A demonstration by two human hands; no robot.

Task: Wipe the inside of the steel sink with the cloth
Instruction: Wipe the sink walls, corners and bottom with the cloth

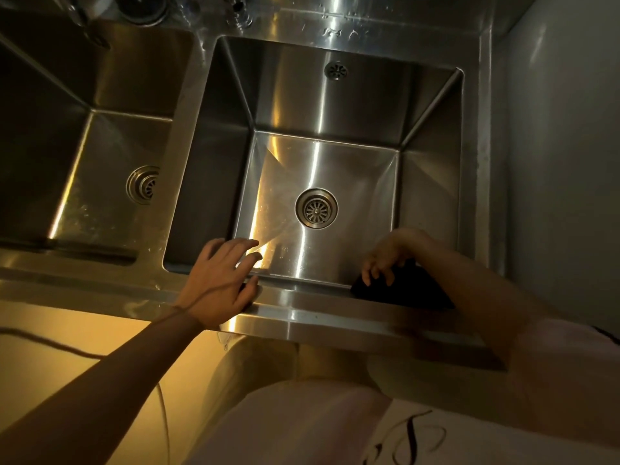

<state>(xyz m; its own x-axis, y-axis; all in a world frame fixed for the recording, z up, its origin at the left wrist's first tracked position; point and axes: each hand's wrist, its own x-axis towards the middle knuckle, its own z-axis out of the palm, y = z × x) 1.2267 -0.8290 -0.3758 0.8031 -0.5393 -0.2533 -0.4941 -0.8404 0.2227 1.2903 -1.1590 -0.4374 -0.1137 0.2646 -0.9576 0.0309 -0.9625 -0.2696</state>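
Note:
The steel sink (432, 182) is a deep square basin below me, with a round drain (316, 208) in its floor and an overflow grille (336, 70) on the far wall. A dark cloth (416, 290) lies against the near wall at the basin's front right corner. My right hand (385, 260) reaches down into the basin with its fingers curled on the cloth's top edge. My left hand (223, 280) rests flat and spread on the front rim, fingers pointing over the basin's near left corner, holding nothing.
A second steel basin (100, 135) with its own drain (144, 184) lies to the left, past a steel divider. A tap (84, 18) hangs over its far edge. A grey wall (567, 162) closes the right side. A thin cord (67, 347) runs below the counter.

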